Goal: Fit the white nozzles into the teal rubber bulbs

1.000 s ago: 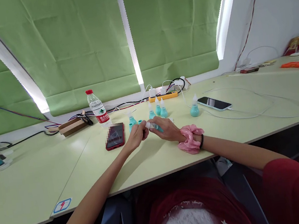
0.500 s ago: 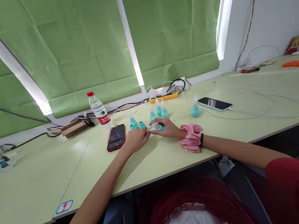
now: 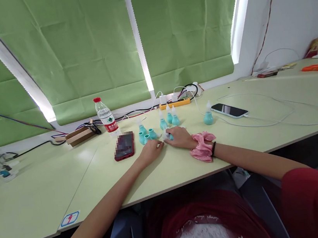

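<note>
My right hand is closed around a nasal aspirator with a teal bulb and a clear tip, mostly covered by the fingers. Just left of it, my left hand rests low over the table with its fingers drawn together; anything between them is hidden. Beyond the left hand stand open teal bulbs without tips, and an aspirator with a clear tip behind them. More upright aspirators are grouped behind the right hand. One aspirator stands apart to the right.
A red-cased phone lies left of the bulbs, with a water bottle behind it. Another phone is plugged into a white cable at right. A yellow power strip and a cardboard tray sit by the curtain.
My left hand has shifted slightly down and away from the bulbs, uncovering more of them. The aspirator in my right hand has turned, and my fingers now cover more of it.
</note>
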{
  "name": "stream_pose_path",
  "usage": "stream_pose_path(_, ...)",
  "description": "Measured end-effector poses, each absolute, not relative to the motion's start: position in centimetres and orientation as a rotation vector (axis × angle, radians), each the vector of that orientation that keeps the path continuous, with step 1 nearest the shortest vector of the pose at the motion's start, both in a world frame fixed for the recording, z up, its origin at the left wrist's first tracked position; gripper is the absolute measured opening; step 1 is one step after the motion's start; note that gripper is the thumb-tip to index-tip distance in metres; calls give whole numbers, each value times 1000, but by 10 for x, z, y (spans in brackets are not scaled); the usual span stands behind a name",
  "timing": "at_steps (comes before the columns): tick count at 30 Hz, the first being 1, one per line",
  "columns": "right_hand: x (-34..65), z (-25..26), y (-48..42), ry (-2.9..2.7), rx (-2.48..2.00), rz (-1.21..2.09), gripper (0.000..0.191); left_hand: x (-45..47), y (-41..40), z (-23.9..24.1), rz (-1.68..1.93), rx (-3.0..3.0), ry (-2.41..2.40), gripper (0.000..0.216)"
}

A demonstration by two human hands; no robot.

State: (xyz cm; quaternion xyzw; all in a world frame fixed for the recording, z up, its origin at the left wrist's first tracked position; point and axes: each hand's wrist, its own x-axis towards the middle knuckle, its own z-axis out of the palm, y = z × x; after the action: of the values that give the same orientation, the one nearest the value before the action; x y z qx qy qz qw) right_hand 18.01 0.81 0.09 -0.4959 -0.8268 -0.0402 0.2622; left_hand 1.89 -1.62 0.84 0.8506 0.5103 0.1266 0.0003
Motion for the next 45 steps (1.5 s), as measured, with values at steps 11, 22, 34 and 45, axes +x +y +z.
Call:
stream_pose_path(11,184,7,4,-2456,-1300,-136,22,19,-23,21,527,2634,1806,27)
stream_pose_path(22,183,13,-1,-2335,-1191,-139,39,16,-23,20,1166,2702,1303,31)
stream_pose_path(34,177,7,-2,-2186,-944,357,23,11,-12,16,1067,3221,1288,22)
stream_pose_path(45,173,4,-9,-2101,-974,172,27,7,-7,16,1190,3173,1147,21)
